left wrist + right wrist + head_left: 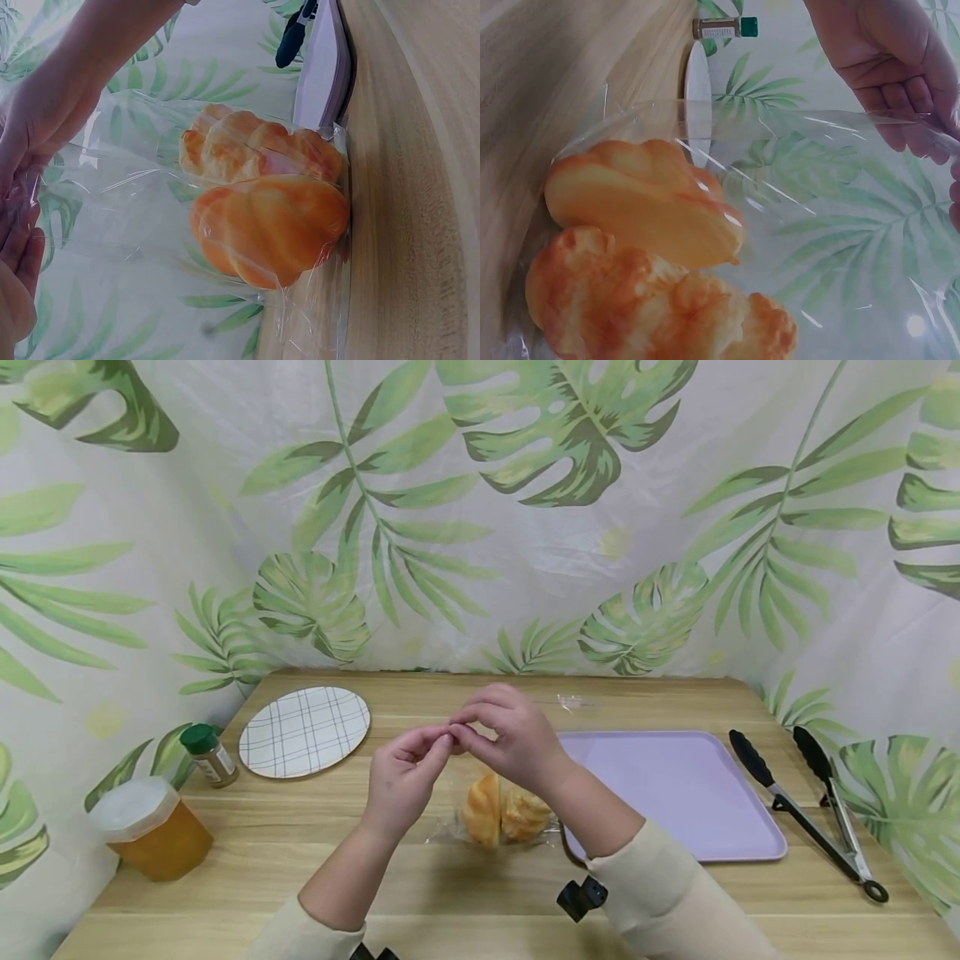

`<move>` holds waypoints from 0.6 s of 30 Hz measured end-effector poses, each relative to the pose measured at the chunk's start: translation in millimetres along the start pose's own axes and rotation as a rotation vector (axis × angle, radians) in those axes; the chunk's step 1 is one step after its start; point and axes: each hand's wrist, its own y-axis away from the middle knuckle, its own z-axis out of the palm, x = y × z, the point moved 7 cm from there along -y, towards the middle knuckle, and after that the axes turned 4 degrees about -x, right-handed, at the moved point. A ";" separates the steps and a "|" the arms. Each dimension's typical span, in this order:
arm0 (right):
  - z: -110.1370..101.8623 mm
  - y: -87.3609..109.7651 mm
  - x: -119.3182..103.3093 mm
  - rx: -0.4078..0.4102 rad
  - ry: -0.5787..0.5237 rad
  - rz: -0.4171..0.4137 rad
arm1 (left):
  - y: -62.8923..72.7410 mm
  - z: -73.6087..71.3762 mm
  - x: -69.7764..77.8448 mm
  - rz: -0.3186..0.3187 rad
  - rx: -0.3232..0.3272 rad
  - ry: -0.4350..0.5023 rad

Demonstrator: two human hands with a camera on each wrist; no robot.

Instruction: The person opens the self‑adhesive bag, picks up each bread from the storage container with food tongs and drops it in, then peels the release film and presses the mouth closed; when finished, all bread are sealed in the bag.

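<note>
A clear plastic bag (135, 199) stands on the table with two bread rolls inside. One is a smooth golden roll (482, 810); the other is a bumpier, twisted roll (525, 814). Above the rolls, my left hand (403, 777) pinches the bag's gathered top edge between thumb and fingers. My right hand (510, 735) pinches the same edge from the other side, its fingertips meeting the left ones. In the left wrist view the film stretches from the rolls up to both hands. Some fingertips are cut off in the wrist views.
A lilac tray (675, 793) lies at the right, with black-handled tongs (813, 835) beyond it. To the left are a checked plate (305, 732), a green-capped spice jar (209, 757) and a tub of amber contents (153, 831). A clear plastic scrap (573, 702) lies behind.
</note>
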 end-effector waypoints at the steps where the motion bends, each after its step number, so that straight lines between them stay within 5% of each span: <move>1: -0.4 -0.2 -1.3 -0.002 0.016 -0.018 | 0.0 0.0 -0.1 0.002 0.000 0.000; 10: -1.3 0.6 -3.6 0.015 0.015 -0.019 | -1.5 -0.7 -0.5 -0.001 -0.009 -0.043; 18: 4.1 6.6 10.1 0.032 -0.216 0.214 | -3.1 1.5 0.8 0.034 -0.019 0.037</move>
